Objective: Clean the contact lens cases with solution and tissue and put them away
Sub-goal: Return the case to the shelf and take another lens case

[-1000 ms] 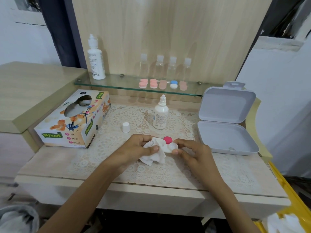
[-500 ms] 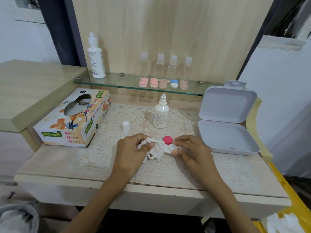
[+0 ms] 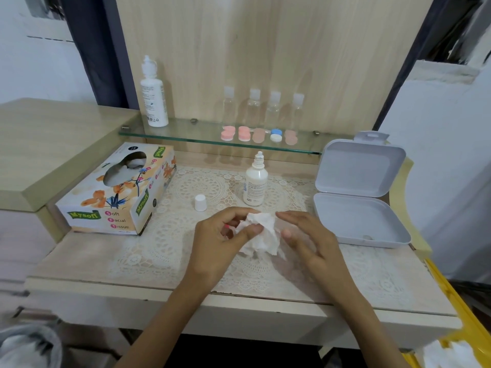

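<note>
My left hand (image 3: 220, 243) grips a crumpled white tissue (image 3: 261, 233) above the lace mat, thumb pressed on its front. A sliver of the pink lens case (image 3: 227, 226) shows between the left fingers; the tissue hides the rest of it. My right hand (image 3: 305, 237) is beside the tissue with fingers stretched out, index tip and thumb just touching the tissue's right edge. An uncapped white solution bottle (image 3: 255, 183) stands behind the hands, its cap (image 3: 200, 203) to the left. Several more lens cases (image 3: 259, 134) lie on the glass shelf (image 3: 170, 134).
An open grey plastic box (image 3: 358, 221) lies at the right, its lid up. A tissue box (image 3: 117, 192) sits at the left. On the shelf stand a tall white bottle (image 3: 153, 96) and several small clear bottles (image 3: 253, 107). A yellow bin (image 3: 457, 309) is at the lower right.
The tissue now covers the pink and white lens case that showed between my hands. My left hand has moved right over it, and my right hand's fingers have loosened.
</note>
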### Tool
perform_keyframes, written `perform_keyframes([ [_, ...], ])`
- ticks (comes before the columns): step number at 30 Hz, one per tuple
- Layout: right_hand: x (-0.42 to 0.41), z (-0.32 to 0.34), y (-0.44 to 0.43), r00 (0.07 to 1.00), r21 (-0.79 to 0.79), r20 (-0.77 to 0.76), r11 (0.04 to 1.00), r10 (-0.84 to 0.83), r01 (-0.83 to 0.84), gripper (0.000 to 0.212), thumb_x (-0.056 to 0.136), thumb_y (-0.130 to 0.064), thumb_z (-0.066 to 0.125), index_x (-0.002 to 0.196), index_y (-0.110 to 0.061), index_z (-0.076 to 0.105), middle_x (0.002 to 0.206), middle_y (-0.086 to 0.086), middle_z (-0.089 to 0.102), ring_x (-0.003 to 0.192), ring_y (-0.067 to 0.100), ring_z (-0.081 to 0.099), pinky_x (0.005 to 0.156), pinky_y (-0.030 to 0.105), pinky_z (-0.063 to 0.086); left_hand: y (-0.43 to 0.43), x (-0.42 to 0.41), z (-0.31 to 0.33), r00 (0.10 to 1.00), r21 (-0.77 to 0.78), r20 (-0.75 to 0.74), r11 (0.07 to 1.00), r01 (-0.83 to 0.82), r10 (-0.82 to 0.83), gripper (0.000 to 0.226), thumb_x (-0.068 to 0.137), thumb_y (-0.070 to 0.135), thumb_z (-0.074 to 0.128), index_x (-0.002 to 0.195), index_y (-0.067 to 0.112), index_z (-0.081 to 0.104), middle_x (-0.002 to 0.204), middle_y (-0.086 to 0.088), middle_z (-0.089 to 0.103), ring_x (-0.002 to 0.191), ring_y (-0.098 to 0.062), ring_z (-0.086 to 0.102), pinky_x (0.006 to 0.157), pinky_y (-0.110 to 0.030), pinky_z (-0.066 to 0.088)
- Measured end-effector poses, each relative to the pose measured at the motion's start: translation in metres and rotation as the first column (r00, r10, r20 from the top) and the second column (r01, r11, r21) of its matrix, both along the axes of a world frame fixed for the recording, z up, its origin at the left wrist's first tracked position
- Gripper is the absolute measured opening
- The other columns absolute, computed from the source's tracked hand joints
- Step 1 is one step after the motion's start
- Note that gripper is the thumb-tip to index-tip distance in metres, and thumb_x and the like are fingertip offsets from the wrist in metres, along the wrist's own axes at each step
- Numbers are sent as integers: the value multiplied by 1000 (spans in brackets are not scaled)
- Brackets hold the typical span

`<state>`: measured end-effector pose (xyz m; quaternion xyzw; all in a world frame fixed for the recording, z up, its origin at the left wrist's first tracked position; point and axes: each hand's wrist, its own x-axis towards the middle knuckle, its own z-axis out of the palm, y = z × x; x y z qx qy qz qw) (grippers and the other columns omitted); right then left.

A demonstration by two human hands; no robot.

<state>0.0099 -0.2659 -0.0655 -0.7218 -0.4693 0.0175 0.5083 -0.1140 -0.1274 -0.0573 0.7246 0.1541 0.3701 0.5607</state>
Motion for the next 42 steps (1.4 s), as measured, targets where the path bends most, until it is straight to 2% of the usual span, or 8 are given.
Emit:
perform_keyframes([
  [3, -4, 7, -4, 988, 44, -132, 996, 79, -74, 44, 80, -50, 59, 118, -28, 65, 117, -22, 64, 111, 2, 58, 91, 15, 43, -4, 1, 3, 1000, -10, 3, 1000, 23, -23, 24, 76, 9, 74, 95, 23, 71, 86, 6, 71, 79, -12, 67, 67, -29, 56],
  [8, -10, 5, 2, 976, 147, -195, 987, 99, -71, 23, 77, -36, 72, 95, -20, 74, 90, -2, 72, 85, 16, 64, 75, 29, 49, -11, 2, 6, 994, 72, -36, 992, 102, -99, 26, 78, 7, 73, 95, 25, 71, 87, 8, 71, 75, -10, 67, 66, -24, 54],
  [13, 0, 4, -5, 952, 206, -305, 978, 30, 36, 6, 81, -8, 73, 85, -13, 73, 80, 5, 70, 78, 28, 65, 69, 39, 52, 8, -3, -3, 979, 390, -203, 919, 52, 31, 28, 77, 28, 68, 100, 44, 67, 101, 29, 62, 103, 0, 51, 86, -23, 39],
  [20, 9, 7, -4, 987, 107, -57, 982, -148, 153, 17, 73, 0, 77, 78, -16, 72, 74, -9, 70, 70, 9, 66, 63, 20, 53, 26, -7, -10, 916, 613, -372, 780, 123, 148, 58, 62, 77, 50, 110, 46, 61, 95, 41, 50, 106, 9, 38, 94, -15, 18],
  [23, 8, 8, 5, 987, 68, 95, 990, -127, 121, 17, 71, -1, 79, 78, -16, 75, 71, -12, 70, 71, 3, 65, 62, 12, 47, 26, -3, -12, 919, 658, -367, 739, 145, 146, 54, 67, 74, 45, 108, 45, 64, 98, 34, 57, 103, 6, 40, 93, -17, 18],
  [28, 8, 1, 14, 926, -121, 377, 992, 28, 19, 7, 82, -21, 72, 86, -16, 76, 87, -7, 68, 80, 9, 62, 71, 31, 52, 27, -3, -12, 930, 655, -339, 745, 125, 142, 42, 72, 68, 45, 102, 48, 65, 92, 34, 58, 100, 3, 42, 91, -17, 19],
  [32, 3, 2, 9, 900, -212, 435, 974, 21, 80, 30, 82, -41, 59, 93, -18, 75, 93, -10, 64, 83, 13, 60, 68, 33, 52, 27, -1, -11, 926, 673, -337, 731, 110, 171, 42, 70, 69, 44, 100, 50, 66, 87, 37, 56, 97, 4, 41, 88, -18, 19],
  [42, 3, 8, 17, 914, -327, 405, 933, -3, 149, 12, 80, -20, 72, 91, -20, 75, 90, -5, 58, 84, 12, 54, 65, 24, 38, 28, 1, -10, 916, 664, -353, 741, 103, 189, 31, 72, 55, 68, 100, 41, 70, 91, 31, 59, 99, 0, 44, 87, -19, 20],
])
